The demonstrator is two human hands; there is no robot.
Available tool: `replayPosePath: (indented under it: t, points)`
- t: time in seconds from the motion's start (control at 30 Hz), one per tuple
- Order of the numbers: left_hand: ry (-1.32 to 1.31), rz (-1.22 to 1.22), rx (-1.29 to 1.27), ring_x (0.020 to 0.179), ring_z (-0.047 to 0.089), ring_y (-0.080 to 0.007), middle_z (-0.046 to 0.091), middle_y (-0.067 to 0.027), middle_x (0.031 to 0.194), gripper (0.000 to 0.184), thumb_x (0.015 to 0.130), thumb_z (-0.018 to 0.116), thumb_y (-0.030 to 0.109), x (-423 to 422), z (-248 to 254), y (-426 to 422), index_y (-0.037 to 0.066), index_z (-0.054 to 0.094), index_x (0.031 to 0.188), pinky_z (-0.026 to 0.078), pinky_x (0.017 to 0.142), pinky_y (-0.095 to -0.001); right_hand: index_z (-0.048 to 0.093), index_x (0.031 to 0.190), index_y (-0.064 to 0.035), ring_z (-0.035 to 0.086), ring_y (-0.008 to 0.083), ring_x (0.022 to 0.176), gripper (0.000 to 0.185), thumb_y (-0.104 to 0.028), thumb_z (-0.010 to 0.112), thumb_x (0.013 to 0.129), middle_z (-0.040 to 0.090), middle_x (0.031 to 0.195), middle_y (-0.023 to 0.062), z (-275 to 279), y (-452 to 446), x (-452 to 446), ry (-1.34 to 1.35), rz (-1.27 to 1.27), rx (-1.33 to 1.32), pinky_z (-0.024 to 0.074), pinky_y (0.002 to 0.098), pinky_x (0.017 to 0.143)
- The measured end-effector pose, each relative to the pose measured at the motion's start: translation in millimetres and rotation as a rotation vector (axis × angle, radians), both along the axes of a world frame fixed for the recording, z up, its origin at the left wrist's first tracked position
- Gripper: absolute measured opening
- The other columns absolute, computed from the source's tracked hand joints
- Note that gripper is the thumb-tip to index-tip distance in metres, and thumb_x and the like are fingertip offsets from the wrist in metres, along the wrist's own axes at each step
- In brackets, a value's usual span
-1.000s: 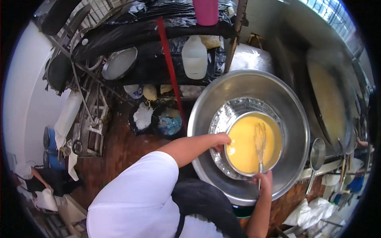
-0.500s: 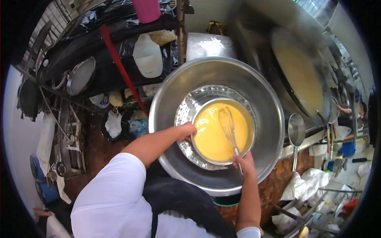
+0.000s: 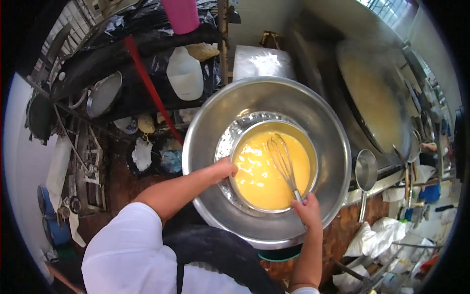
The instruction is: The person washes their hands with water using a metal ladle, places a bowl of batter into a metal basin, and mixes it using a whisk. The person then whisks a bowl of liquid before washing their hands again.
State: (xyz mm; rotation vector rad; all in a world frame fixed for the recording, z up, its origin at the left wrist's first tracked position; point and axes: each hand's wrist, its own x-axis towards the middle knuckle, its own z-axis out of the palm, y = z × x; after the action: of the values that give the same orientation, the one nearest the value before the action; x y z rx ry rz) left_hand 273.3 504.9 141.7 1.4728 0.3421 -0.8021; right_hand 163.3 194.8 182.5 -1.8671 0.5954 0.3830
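A steel pot (image 3: 317, 169) of yellow liquid (image 3: 262, 171) sits or hangs inside a wide steel basin (image 3: 327, 122); whether its base touches anything is hidden. My left hand (image 3: 224, 170) is closed on the pot's left rim. Close to the right front rim, my right hand (image 3: 307, 209) is closed round the handle of a wire whisk (image 3: 285, 161) and may also be touching the rim. The whisk's wires slant into the liquid. Beneath the pot, a shiny perforated metal piece (image 3: 226, 139) shows mostly at the back left.
Right of the basin stands a large steaming pan (image 3: 374, 98) of tan liquid. A long-handled saucepan (image 3: 366, 170) is beside it. At the back left, a white jug (image 3: 185, 73) and a pink container (image 3: 180, 15) stand on black-covered shelves. White sacks (image 3: 374, 235) lie at the lower right.
The pot looks slightly larger and has shifted within the basin, uncovering more of the perforated metal at the back left. Both hands keep their holds. The whole view has tilted slightly.
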Motion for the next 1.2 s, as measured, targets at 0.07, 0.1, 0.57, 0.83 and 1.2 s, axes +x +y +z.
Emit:
replayPosePath:
  t: [0.07, 0.1, 0.57, 0.83, 1.2]
  points:
    - [0.023, 0.009, 0.030, 0.062, 0.055, -0.0224, 0.055, -0.0110, 0.075, 0.037, 0.060, 0.055, -0.001, -2, 17, 5, -0.004, 0.057, 0.098, 0.042, 0.047, -0.0338, 0.049, 0.103, -0.0010, 0.055, 0.0095, 0.056, 0.034, -0.006, 0.067, 0.076, 0.060, 0.076, 0.0047, 20, 6, 3, -0.009, 0.019, -0.010, 0.0442, 0.0222, 0.046]
    - [0.038, 0.009, 0.046, 0.063, 0.055, -0.0223, 0.055, -0.0109, 0.075, 0.037, 0.060, 0.055, 0.000, -4, 21, 9, -0.004, 0.057, 0.097, 0.043, 0.048, -0.0335, 0.049, 0.103, 0.0003, 0.056, 0.0098, 0.056, 0.034, -0.006, 0.068, 0.075, 0.060, 0.076, 0.0055, 32, 11, 4, -0.028, 0.008, 0.024, 0.0449, 0.0228, 0.047]
    - [0.018, 0.069, -0.029, 0.071, 0.057, -0.0214, 0.060, -0.0120, 0.084, 0.046, 0.060, 0.057, 0.002, -36, 82, 124, -0.004, 0.057, 0.105, 0.043, 0.052, -0.0308, 0.048, 0.105, -0.0020, 0.053, 0.0067, 0.056, 0.030, -0.007, 0.064, 0.080, 0.060, 0.076, 0.0032, 117, 116, -4, -0.027, 0.104, 0.039, 0.0420, 0.0195, 0.047]
    - [0.010, 0.003, 0.021, 0.072, 0.059, -0.0211, 0.062, -0.0117, 0.087, 0.045, 0.060, 0.054, -0.001, -51, 95, 245, -0.004, 0.058, 0.105, 0.046, 0.056, -0.0316, 0.047, 0.109, -0.0017, 0.053, 0.0064, 0.056, 0.036, -0.005, 0.067, 0.080, 0.061, 0.074, 0.0025, 131, 225, -15, -0.021, 0.163, 0.091, 0.0416, 0.0191, 0.048]
    - [-0.018, 0.327, -0.067, 0.061, 0.056, -0.0167, 0.061, -0.0088, 0.081, 0.044, 0.061, 0.053, 0.001, -78, 65, 399, -0.002, 0.057, 0.105, 0.040, 0.048, -0.0267, 0.044, 0.120, -0.0003, 0.051, 0.0065, 0.058, 0.043, -0.002, 0.064, 0.082, 0.059, 0.077, 0.0021, 104, 361, 28, -0.005, 0.364, 0.202, 0.0415, 0.0199, 0.052]
